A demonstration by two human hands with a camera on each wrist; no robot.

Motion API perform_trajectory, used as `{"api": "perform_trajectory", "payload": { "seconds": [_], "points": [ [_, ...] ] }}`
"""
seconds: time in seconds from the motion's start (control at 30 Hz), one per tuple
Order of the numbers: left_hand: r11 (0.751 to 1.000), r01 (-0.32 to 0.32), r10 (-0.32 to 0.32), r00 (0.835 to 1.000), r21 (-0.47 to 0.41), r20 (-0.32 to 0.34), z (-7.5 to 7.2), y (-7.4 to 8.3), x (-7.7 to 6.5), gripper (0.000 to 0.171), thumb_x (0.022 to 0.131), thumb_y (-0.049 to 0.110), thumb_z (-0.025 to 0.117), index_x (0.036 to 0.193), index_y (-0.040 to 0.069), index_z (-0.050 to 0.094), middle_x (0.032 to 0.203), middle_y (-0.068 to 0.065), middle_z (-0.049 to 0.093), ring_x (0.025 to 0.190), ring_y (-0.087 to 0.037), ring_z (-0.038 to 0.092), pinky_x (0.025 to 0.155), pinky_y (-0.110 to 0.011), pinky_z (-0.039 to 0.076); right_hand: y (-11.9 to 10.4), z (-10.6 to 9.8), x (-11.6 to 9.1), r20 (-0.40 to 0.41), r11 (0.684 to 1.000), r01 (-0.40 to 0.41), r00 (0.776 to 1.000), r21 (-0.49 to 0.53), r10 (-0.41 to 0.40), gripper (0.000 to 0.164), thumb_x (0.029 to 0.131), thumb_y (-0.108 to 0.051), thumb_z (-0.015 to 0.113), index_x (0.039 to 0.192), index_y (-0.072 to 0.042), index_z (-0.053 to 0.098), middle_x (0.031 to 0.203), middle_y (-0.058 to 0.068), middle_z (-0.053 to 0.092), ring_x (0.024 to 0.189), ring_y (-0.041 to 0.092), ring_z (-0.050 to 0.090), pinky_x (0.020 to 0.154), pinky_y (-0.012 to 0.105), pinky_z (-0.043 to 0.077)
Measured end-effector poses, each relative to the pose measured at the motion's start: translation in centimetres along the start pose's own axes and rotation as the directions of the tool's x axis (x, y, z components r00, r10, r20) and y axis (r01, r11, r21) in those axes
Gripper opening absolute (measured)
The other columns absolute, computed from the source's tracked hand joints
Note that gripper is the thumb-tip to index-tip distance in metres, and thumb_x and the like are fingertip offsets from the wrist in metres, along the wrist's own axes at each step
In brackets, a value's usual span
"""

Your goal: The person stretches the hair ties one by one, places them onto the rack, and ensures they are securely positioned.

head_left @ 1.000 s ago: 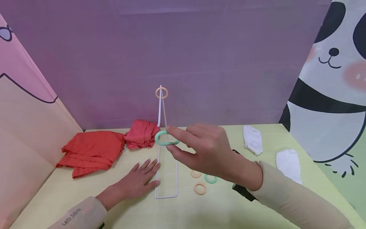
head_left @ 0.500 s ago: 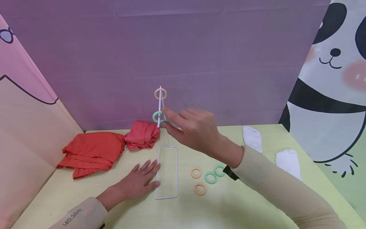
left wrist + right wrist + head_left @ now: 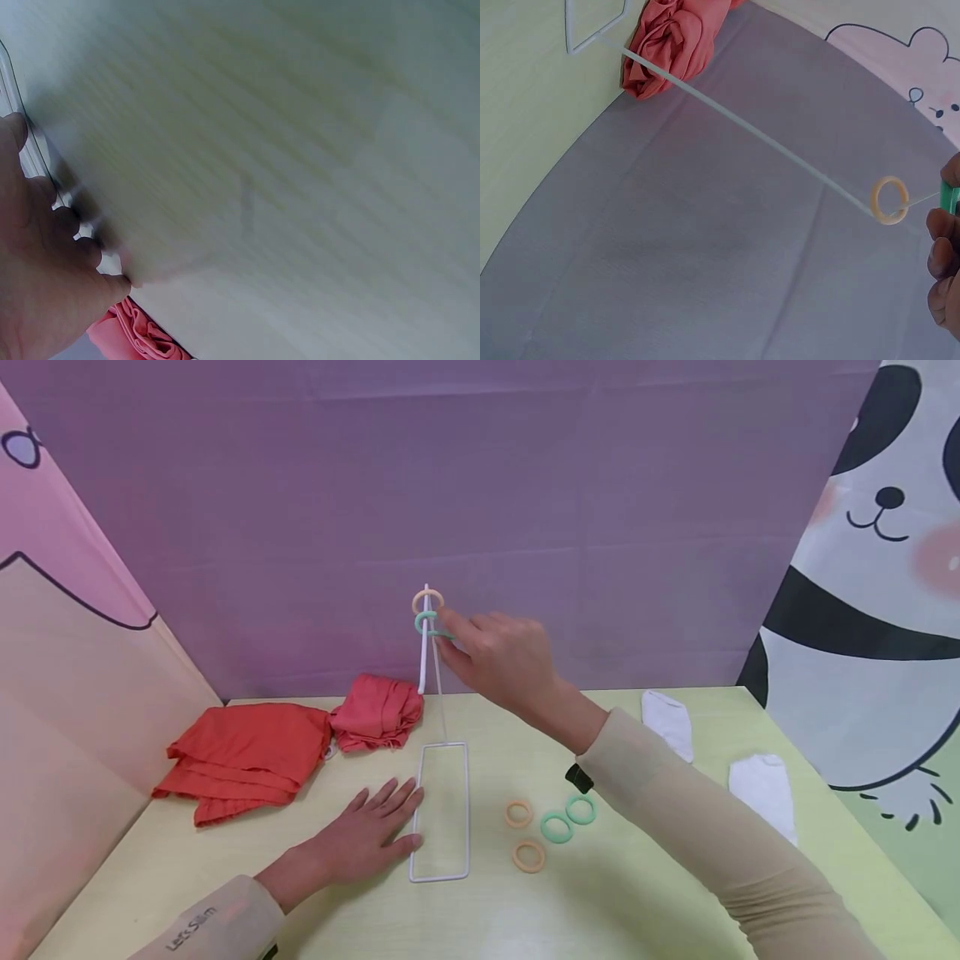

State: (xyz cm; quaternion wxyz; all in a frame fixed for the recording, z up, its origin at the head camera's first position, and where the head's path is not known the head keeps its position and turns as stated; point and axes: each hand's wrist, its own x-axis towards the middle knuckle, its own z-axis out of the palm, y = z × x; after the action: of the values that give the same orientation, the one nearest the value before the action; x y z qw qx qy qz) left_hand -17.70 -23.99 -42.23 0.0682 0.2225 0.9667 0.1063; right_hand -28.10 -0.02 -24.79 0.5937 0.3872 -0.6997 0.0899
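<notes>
A white wire stand [image 3: 467, 810] has a rectangular base on the table, a thin upright and an arm reaching forward from its top. My left hand [image 3: 356, 839] lies flat with spread fingers, its fingertips and thumb resting on the base's left side. My right hand [image 3: 504, 662] pinches a green ring [image 3: 417, 624] between thumb and index finger, with the stand's arm passing through the ring. Just behind it, an orange ring [image 3: 415, 603] hangs at the top bend. The right wrist view shows the green ring [image 3: 948, 196] partly, at the frame's right edge.
Two orange rings [image 3: 528, 869] and two green rings [image 3: 557, 841] lie on the table right of the base. Folded red cloths [image 3: 251, 747] sit at the back left, white cloth pieces [image 3: 761, 793] at the right. A purple backdrop [image 3: 600, 527] rises behind the table.
My right hand has carried the green ring up and away from me, over the arm's front end and along it toward the hanging orange ring. The left hand has stayed put.
</notes>
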Motion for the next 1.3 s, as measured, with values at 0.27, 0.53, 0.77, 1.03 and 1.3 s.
{"api": "perform_trajectory", "payload": {
  "seconds": [0.27, 0.53, 0.77, 1.03, 1.3],
  "points": [
    [1.000, -0.009, 0.009, 1.000, 0.001, -0.005, 0.0, 0.1, 0.0, 0.074, 0.103, 0.057, 0.041, 0.159, 0.012, 0.029, 0.167, -0.010, 0.024, 0.155, -0.040, 0.017, 0.120, -0.068, 0.014, 0.6, 1.5, 0.5, 0.014, 0.998, -0.041, 0.999, -0.049, 0.041, 0.013, 0.090, -0.024, 0.069, 0.101, -0.019, 0.074, 0.052, -0.004, 0.053, 0.044, 0.015, 0.050, 0.036, 0.029, 0.027],
    [1.000, -0.007, 0.007, 1.000, 0.000, 0.000, 0.1, 0.4, 0.2, 0.074, 0.102, 0.057, 0.041, 0.159, 0.012, 0.029, 0.167, -0.010, 0.024, 0.155, -0.039, 0.017, 0.120, -0.068, 0.014, 0.9, 2.0, 0.5, 0.102, 0.996, -0.078, 0.992, -0.037, 0.081, 0.013, 0.091, -0.026, 0.069, 0.101, -0.017, 0.071, 0.053, -0.003, 0.054, 0.045, 0.016, 0.052, 0.038, 0.030, 0.032],
    [1.000, -0.012, 0.012, 1.000, 0.004, -0.001, 0.0, 0.4, 0.2, 0.074, 0.102, 0.058, 0.040, 0.159, 0.012, 0.029, 0.167, -0.010, 0.024, 0.155, -0.039, 0.016, 0.120, -0.068, 0.014, 0.9, 1.5, 0.7, 0.233, 0.990, -0.122, 0.963, -0.074, 0.137, 0.034, 0.092, -0.040, 0.069, 0.118, -0.019, 0.069, 0.071, -0.002, 0.071, 0.059, 0.019, 0.065, 0.044, 0.031, 0.047],
    [1.000, -0.013, 0.013, 1.000, -0.004, -0.002, 0.0, 0.4, 0.2, 0.074, 0.102, 0.059, 0.040, 0.159, 0.012, 0.028, 0.167, -0.010, 0.023, 0.155, -0.040, 0.016, 0.120, -0.068, 0.014, 1.4, -2.8, 0.1, 0.374, 0.977, -0.204, 0.912, 0.060, 0.167, 0.051, 0.092, -0.046, 0.067, 0.136, -0.022, 0.063, 0.089, -0.001, 0.076, 0.078, 0.019, 0.071, 0.050, 0.038, 0.051],
    [0.999, -0.030, 0.029, 0.999, -0.019, -0.022, -0.2, 0.5, 0.0, 0.073, 0.103, 0.054, 0.044, 0.158, 0.009, 0.030, 0.166, -0.013, 0.025, 0.153, -0.043, 0.019, 0.118, -0.070, 0.015, 1.8, -8.8, -4.5, 0.726, 0.904, -0.370, 0.679, 0.213, 0.107, 0.054, 0.092, -0.045, 0.069, 0.138, -0.017, 0.062, 0.066, -0.008, 0.054, 0.060, 0.009, 0.046, 0.049, 0.026, 0.037]
  ]
}}
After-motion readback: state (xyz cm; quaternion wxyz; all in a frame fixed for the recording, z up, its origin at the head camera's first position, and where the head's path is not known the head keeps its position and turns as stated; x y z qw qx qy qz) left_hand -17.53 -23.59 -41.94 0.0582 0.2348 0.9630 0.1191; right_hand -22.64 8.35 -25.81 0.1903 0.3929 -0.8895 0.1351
